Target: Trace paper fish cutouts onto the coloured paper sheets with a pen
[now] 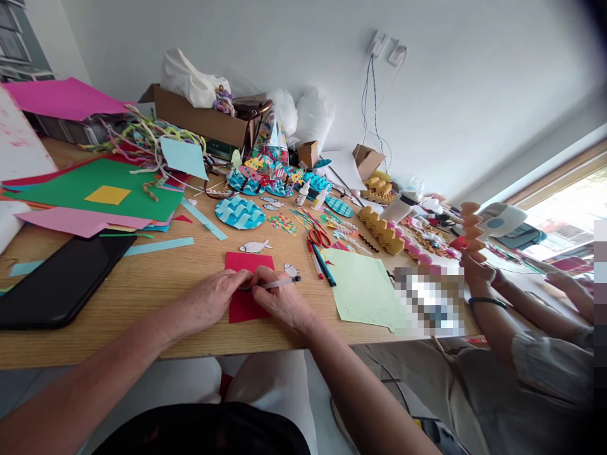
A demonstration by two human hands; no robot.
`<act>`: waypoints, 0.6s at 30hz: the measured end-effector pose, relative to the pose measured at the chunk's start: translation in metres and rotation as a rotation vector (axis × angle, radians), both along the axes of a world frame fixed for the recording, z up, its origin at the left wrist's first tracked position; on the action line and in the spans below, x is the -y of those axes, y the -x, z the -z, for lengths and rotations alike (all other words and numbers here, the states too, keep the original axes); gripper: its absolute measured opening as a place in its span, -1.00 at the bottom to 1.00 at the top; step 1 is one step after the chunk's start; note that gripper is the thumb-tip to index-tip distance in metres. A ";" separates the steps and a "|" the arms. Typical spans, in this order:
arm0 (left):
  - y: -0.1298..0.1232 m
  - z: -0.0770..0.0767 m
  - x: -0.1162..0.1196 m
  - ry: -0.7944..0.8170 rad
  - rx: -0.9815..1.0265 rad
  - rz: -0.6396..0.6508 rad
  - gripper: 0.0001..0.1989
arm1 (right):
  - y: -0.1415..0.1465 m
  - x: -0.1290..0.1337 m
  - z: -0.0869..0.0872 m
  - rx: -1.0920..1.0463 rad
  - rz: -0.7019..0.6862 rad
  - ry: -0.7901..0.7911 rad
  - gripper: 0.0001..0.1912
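A sheet of red paper [247,309] lies on the table in front of me. My right hand [284,306] is closed round a pen with a pale barrel and dark end [279,284], resting over the paper. My left hand [213,296] meets it there, fingers bent and pressed together on the sheet. Whatever sits beneath those fingertips is hidden, and so is the pen's tip. Just beyond the red sheet is a white paper fish [253,246] with drawn lines. Another paper fish [291,270] lies near the pen's end.
Red-handled scissors [319,237], a red marker [315,260] and a teal marker [324,266] lie right of centre, beside pale green paper [363,287]. A black phone-like slab [66,281] and stacked coloured paper [142,183] are left. At right, another person's hand [477,272] holds an orange wavy strip.
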State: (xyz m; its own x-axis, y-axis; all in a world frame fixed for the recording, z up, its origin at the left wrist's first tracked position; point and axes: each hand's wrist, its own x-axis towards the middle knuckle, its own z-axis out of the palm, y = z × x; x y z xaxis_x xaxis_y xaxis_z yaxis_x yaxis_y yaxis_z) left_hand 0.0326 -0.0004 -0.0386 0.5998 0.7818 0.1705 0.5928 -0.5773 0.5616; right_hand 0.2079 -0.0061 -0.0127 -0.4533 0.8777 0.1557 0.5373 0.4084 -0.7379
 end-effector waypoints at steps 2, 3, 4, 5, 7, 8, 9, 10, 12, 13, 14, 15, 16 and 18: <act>0.000 0.000 0.000 -0.001 0.001 -0.001 -0.62 | 0.000 0.000 0.000 0.003 0.002 -0.004 -0.88; 0.000 0.000 0.000 -0.001 0.001 0.000 -0.62 | 0.000 0.000 0.000 0.006 0.001 0.000 -0.88; -0.001 0.000 0.000 -0.001 0.000 0.000 -0.62 | 0.000 0.000 0.000 0.009 -0.001 0.009 -0.88; -0.001 -0.001 0.000 -0.001 -0.001 0.000 -0.61 | 0.000 0.000 -0.001 0.010 -0.004 0.020 -0.88; -0.001 -0.001 0.000 -0.002 -0.002 -0.003 -0.60 | -0.001 -0.001 -0.002 0.004 -0.013 0.044 -0.88; -0.001 -0.002 0.000 -0.002 -0.002 -0.004 -0.60 | -0.001 -0.001 -0.003 -0.004 -0.021 0.053 -0.89; -0.001 -0.002 0.000 -0.002 -0.003 -0.003 -0.60 | -0.001 -0.001 -0.003 -0.013 -0.028 0.059 -0.89; 0.000 -0.001 0.000 -0.001 -0.003 -0.002 -0.61 | -0.002 -0.002 -0.003 -0.024 -0.034 0.061 -0.90; 0.000 -0.001 0.000 0.002 -0.004 0.004 -0.62 | -0.002 -0.002 -0.002 -0.032 -0.037 0.060 -0.90; 0.000 0.000 0.000 0.002 -0.004 0.007 -0.61 | -0.002 -0.003 -0.002 -0.030 -0.035 0.058 -0.90; 0.001 0.000 -0.001 0.003 -0.003 0.010 -0.61 | -0.002 -0.003 -0.002 -0.028 -0.032 0.056 -0.90; 0.001 0.001 -0.001 0.003 -0.003 0.012 -0.62 | -0.002 -0.003 -0.002 -0.026 -0.031 0.054 -0.91; 0.001 0.001 -0.002 0.004 -0.002 0.013 -0.62 | -0.002 -0.003 -0.002 -0.027 -0.033 0.053 -0.91; 0.001 0.001 -0.003 0.009 -0.003 0.017 -0.64 | -0.001 -0.002 -0.001 -0.033 -0.039 0.051 -0.91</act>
